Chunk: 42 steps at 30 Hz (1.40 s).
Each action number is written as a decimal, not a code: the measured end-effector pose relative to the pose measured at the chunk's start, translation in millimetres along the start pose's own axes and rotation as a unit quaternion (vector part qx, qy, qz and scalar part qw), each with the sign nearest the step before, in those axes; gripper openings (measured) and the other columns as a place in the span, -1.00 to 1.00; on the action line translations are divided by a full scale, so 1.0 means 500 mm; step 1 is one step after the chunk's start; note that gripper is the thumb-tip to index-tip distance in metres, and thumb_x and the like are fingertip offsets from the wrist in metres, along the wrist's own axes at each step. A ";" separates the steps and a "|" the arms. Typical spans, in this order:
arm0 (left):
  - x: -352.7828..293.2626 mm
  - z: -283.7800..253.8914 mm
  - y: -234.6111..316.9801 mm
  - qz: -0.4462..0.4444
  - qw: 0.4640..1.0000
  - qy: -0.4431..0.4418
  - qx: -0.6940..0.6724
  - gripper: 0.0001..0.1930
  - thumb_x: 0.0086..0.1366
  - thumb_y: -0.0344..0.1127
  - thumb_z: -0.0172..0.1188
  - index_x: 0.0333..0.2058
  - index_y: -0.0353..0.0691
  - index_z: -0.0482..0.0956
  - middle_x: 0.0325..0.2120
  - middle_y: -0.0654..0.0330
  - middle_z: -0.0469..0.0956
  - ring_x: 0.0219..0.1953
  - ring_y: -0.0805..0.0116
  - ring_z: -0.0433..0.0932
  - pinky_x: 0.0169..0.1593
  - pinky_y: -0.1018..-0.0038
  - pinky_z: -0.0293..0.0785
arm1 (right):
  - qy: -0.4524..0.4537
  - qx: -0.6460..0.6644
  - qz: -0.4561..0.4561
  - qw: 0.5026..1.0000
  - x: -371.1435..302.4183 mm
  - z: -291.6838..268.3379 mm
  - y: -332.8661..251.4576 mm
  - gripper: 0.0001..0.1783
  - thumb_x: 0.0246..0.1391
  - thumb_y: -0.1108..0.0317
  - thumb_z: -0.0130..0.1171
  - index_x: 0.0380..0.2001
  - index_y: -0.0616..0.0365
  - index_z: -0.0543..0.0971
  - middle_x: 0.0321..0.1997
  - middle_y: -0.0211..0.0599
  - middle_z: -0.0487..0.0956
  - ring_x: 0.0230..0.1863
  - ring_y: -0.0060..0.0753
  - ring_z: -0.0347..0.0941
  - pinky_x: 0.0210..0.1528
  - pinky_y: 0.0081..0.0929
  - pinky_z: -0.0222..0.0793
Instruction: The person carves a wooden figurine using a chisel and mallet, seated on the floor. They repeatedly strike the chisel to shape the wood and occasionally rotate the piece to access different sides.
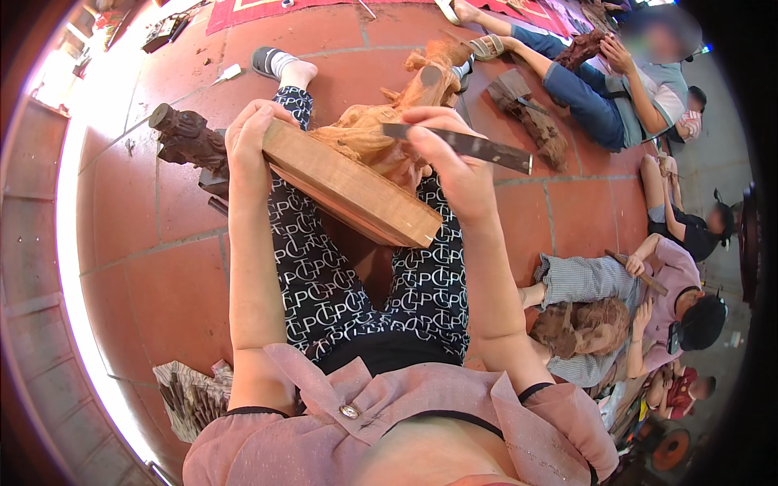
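A light-brown wood carving (354, 132) lies tilted across my thighs, its thick flat base (344, 180) turned toward me. My left hand (251, 144) is closed around the base's left end. In the fingers of my right hand (455, 166) is a dark, flat, bar-like tool (496, 151). Its left end reaches over the carving's surface; whether it touches I cannot tell. The far end of the tool points right, past my hand. Part of the carving's right side is hidden behind my right hand.
A dark carved wood piece (193, 144) stands left of my knee. Rough wood (527, 117) lies on the tiles ahead right, and a grey-brown chunk (190, 397) at lower left. A white-bladed tool (229, 74) rests far left. Co-workers sit along the right, one holding a carving (582, 50).
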<state>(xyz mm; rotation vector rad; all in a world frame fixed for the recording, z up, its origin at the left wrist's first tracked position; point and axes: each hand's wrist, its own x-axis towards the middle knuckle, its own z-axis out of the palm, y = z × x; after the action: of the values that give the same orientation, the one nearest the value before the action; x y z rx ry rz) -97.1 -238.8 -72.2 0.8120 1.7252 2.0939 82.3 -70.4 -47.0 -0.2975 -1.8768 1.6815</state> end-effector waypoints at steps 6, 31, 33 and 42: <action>0.003 0.002 0.000 0.005 1.000 -0.006 0.000 -0.66 0.22 -0.18 -0.13 -0.45 -0.37 0.50 -0.48 0.08 0.52 -0.37 0.36 0.46 -0.19 0.48 0.33 | 0.012 -0.114 -0.061 0.992 0.014 0.019 0.009 -0.87 0.01 0.41 0.19 -0.43 0.28 0.60 -0.27 -0.29 0.50 -0.28 -0.53 0.44 -0.23 -0.60 0.36; 0.001 0.001 -0.004 0.003 1.000 0.008 -0.003 -0.66 0.21 -0.18 -0.11 -0.42 -0.37 0.48 -0.48 0.05 0.52 -0.37 0.34 0.47 -0.19 0.46 0.37 | -0.057 -0.144 -0.061 0.986 0.014 0.036 -0.020 -0.82 0.01 0.32 0.19 -0.44 0.24 0.59 -0.18 -0.28 0.48 -0.14 -0.38 0.43 -0.10 -0.45 0.34; 0.002 -0.001 -0.004 -0.004 1.000 0.002 -0.005 -0.66 0.21 -0.17 -0.11 -0.41 -0.38 0.48 -0.48 0.05 0.51 -0.38 0.33 0.48 -0.20 0.46 0.37 | -0.041 -0.105 -0.020 0.993 0.012 0.035 -0.009 -0.83 0.00 0.34 0.18 -0.45 0.25 0.59 -0.19 -0.27 0.48 -0.15 -0.39 0.43 -0.10 -0.45 0.34; 0.000 -0.004 -0.010 0.002 1.000 -0.001 -0.011 -0.66 0.22 -0.18 -0.11 -0.41 -0.38 0.48 -0.48 0.05 0.51 -0.37 0.33 0.48 -0.21 0.46 0.37 | -0.050 -0.079 0.021 0.995 0.024 0.032 -0.028 -0.83 -0.01 0.34 0.20 -0.47 0.25 0.58 -0.18 -0.32 0.52 -0.20 -0.48 0.45 -0.14 -0.51 0.35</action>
<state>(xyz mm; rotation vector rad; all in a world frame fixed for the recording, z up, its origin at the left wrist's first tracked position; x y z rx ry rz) -98.9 -239.1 -77.3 0.8109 1.6989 2.1103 67.0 -79.8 -30.5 -0.3239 -2.0961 1.6038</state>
